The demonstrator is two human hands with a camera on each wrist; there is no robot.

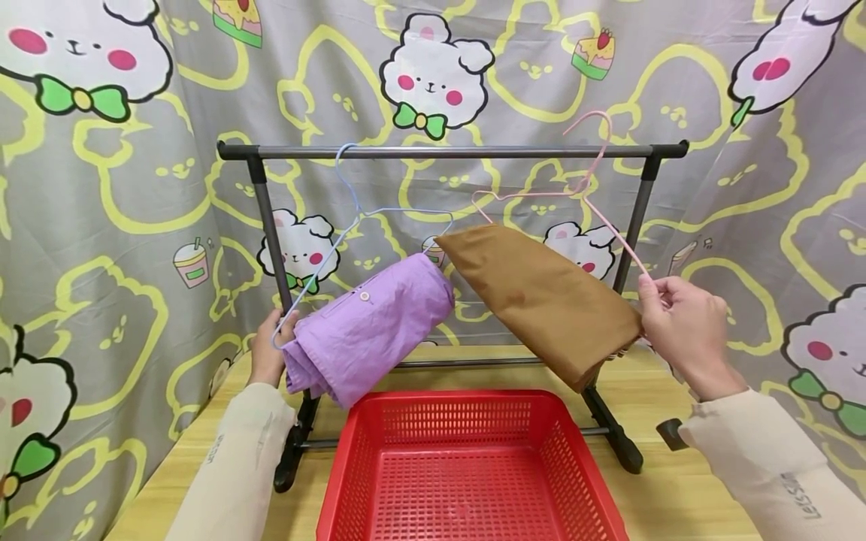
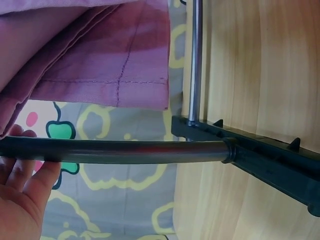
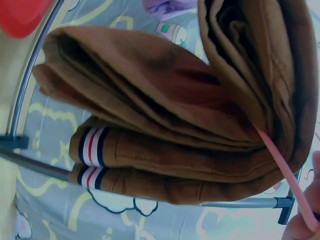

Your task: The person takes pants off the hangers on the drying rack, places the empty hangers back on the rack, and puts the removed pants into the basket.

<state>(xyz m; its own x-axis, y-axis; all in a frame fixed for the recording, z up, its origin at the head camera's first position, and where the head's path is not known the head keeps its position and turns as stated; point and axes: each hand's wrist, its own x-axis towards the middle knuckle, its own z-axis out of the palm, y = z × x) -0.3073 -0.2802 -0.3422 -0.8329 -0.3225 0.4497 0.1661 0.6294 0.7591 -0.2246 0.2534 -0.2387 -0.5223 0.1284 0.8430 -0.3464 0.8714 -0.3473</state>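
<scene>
My left hand [image 1: 267, 353] grips the left post [image 2: 125, 151] of a garment rack, its fingers wrapped round the tube below the rail. Beside it, a folded purple garment [image 1: 372, 323] with a button hangs tilted over a blue hanger [image 1: 348, 184], hooked on the rail [image 1: 440, 152]. On the right, my right hand [image 1: 686, 330] pinches the lower right corner of a pink hanger [image 1: 612, 229]. Folded brown trousers [image 1: 541, 300] drape over that hanger, slanting down to the right; striped bands [image 3: 92, 147] show on them. The pink hook's tip stands above the rail.
A red perforated basket [image 1: 467, 398] stands on the wooden table [image 1: 683, 488] in front of the rack. Its rim lies beneath the purple garment's lower end. The rack's black feet [image 1: 619, 443] flank the basket. A patterned curtain [image 1: 379, 90] hangs behind.
</scene>
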